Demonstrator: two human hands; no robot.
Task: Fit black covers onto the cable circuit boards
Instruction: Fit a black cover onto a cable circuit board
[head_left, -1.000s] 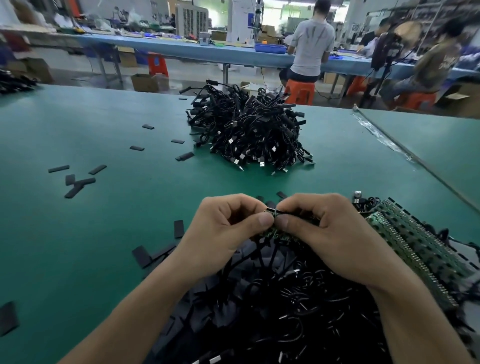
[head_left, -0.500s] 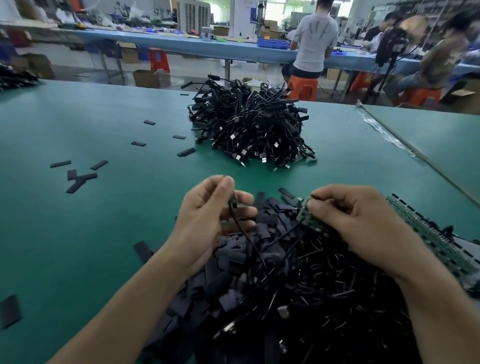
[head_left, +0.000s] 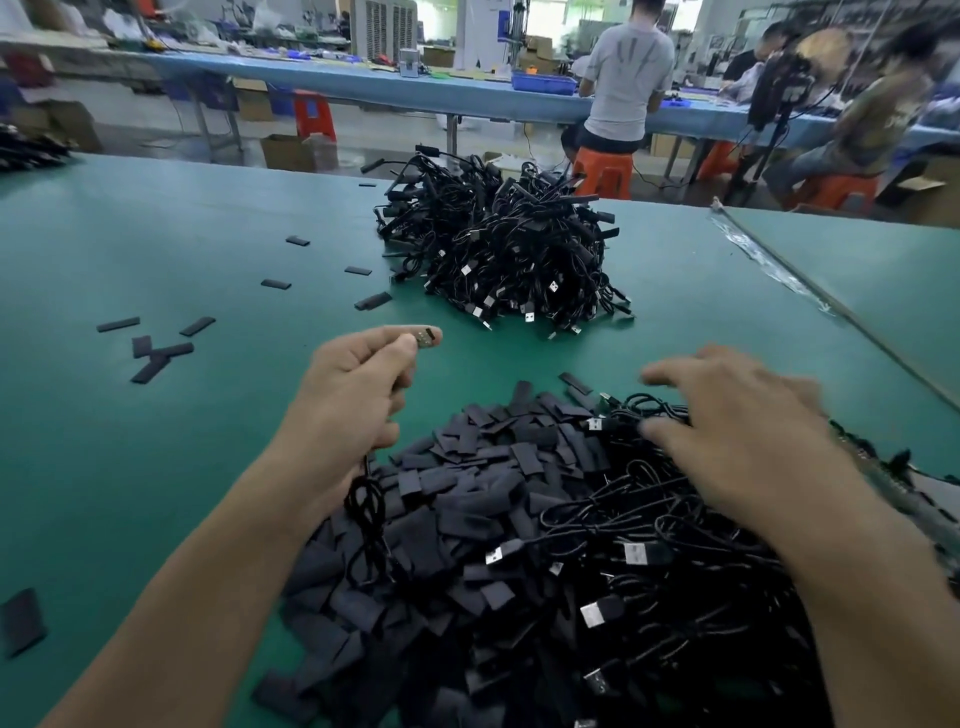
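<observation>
1. My left hand (head_left: 353, 395) pinches a bare circuit board (head_left: 428, 336) above the tabletop (head_left: 156, 467).
2. My right hand (head_left: 737, 436) hovers empty, fingers spread, over the near cables (head_left: 649, 571), beside the cover pile (head_left: 467, 499).
3. The far heap (head_left: 504, 249) looks finished, I judge. Many near cables await covers.

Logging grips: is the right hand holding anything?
No, the right hand hovers open, fingers spread, over the cables.

The circuit board (head_left: 427, 336) was lifted clear in the left hand (head_left: 353, 395); the right hand (head_left: 737, 431) was opened over the cables (head_left: 649, 545).
</observation>
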